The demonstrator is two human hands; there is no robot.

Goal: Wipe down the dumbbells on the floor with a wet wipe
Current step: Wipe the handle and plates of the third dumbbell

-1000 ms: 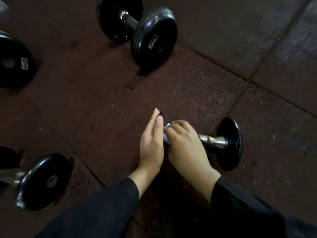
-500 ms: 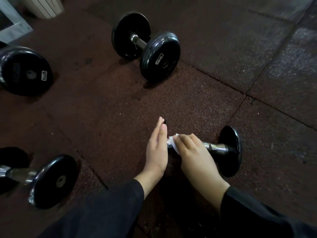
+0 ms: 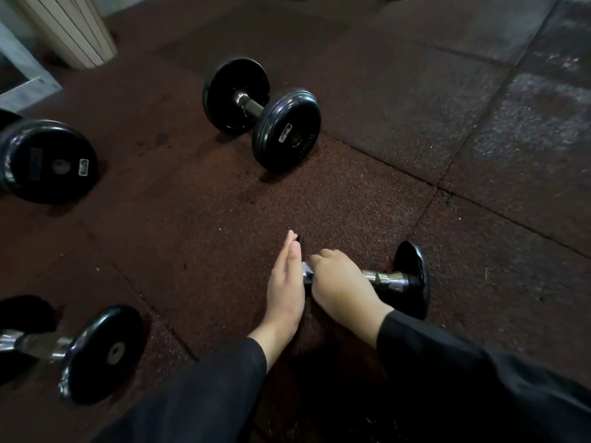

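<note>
A small dumbbell lies on the dark rubber floor, with a chrome handle [image 3: 388, 279] and a black right plate [image 3: 413, 276]. My right hand [image 3: 340, 282] is closed over the left part of the handle, pressing a white wet wipe [image 3: 306, 270] against it; only a scrap of the wipe shows. My left hand [image 3: 285, 286] lies flat, fingers together, against the outer face of the left plate [image 3: 300, 240], which is almost wholly hidden.
A larger black dumbbell [image 3: 262, 113] lies farther away. At far left there is a big black plate [image 3: 48, 161], and another chrome-handled dumbbell [image 3: 96, 351] lies at near left. A ribbed white column [image 3: 70, 27] stands at top left.
My right hand has shifted slightly back and forth along the handle with the wipe. My left hand stays on the left plate. The view has tilted up, showing more floor.
</note>
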